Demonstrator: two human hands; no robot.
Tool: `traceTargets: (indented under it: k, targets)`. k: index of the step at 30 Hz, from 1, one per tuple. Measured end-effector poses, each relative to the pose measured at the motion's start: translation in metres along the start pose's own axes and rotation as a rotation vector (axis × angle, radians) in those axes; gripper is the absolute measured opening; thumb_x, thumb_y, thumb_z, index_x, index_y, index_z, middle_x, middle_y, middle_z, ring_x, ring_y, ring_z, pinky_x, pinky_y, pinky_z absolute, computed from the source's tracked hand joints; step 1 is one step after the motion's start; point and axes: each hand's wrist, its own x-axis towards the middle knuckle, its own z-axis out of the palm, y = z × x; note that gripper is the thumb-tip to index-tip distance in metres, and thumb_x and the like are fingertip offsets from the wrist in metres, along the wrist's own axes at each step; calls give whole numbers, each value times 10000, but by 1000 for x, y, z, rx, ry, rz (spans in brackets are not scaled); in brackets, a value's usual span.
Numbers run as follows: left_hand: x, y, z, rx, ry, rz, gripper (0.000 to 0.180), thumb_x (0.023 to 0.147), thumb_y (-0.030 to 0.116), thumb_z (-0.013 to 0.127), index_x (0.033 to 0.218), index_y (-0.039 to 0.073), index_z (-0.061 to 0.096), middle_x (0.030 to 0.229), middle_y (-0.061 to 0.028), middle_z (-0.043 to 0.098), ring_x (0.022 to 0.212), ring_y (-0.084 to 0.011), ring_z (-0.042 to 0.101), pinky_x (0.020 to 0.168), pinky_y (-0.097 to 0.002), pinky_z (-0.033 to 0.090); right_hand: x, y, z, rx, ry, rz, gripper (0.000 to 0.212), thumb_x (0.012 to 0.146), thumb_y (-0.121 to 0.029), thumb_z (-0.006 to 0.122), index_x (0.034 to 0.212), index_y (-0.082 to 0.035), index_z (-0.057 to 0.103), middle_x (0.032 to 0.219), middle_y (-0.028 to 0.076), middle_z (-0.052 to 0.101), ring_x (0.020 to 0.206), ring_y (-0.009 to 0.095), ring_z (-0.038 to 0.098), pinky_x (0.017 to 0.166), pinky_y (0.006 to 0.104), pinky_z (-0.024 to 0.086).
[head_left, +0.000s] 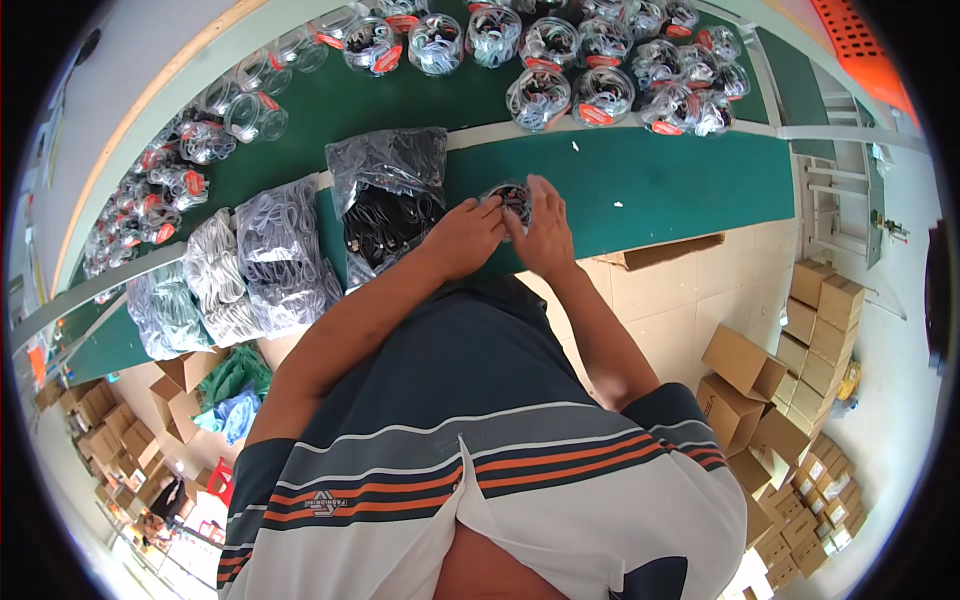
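A round clear plastic jar [509, 197] with dark coiled cables in it stands at the near edge of the green table, in front of my body. My left hand [468, 238] has its fingers bent over the jar's left rim, touching it. On the other side my right hand [545, 232] cups the jar, thumb at the near side and fingers stretched along the right wall. Just left of my hands lies an opened clear bag of black cables [385, 225]. What the left fingertips press on inside the jar is too small to make out.
Bags of grey cables [285, 245] and white cables [217, 270] lie further left. Filled jars [540, 97] with red labels line the raised back shelf, with more along the left [205, 140]. Cardboard boxes [735, 405] are stacked on the floor at right; a metal rack [840, 200] stands beyond the table's right end.
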Motion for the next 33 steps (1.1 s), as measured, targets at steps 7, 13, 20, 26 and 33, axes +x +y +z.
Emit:
traceTargets:
  k: [7,13,20,26,33]
  targets:
    - [-75,1,-15,-349,102,-240,271,962,205,620,1197,116,722,1327,-113,665,1186,-305,637,977,-416,527,23,-7,-25,-225,-186,-384,609,924,-287,736,1462,-61,563,1369,155,626,1125,376,638,943,465,558]
    - [-122,7,4,-382,103,-578,270,939,193,672,1198,126,716,1273,-73,699,1063,-304,686,907,-401,565,35,-22,-23,-260,-183,-462,576,899,-290,745,1411,-67,603,1331,134,631,1056,361,639,890,442,562]
    - [-126,14,17,-445,191,-657,219,920,162,712,1129,103,738,1212,-44,725,1035,-295,696,881,-388,576,50,-21,-16,-273,-163,-438,346,909,-223,713,1234,-115,662,1225,128,640,1003,346,634,861,431,548]
    - [-139,15,16,-430,430,-753,190,909,134,717,1096,107,742,1146,-45,737,1006,-287,693,846,-386,576,22,-32,-14,-434,-344,-572,196,910,-212,731,1087,-136,701,1117,85,664,975,313,644,832,408,544]
    - [-161,3,17,-468,598,-1001,172,902,111,721,1071,97,748,1095,-56,740,986,-292,692,827,-391,569,53,-41,-32,-293,-287,-510,104,902,-207,753,975,-139,725,976,46,675,941,290,643,825,402,531]
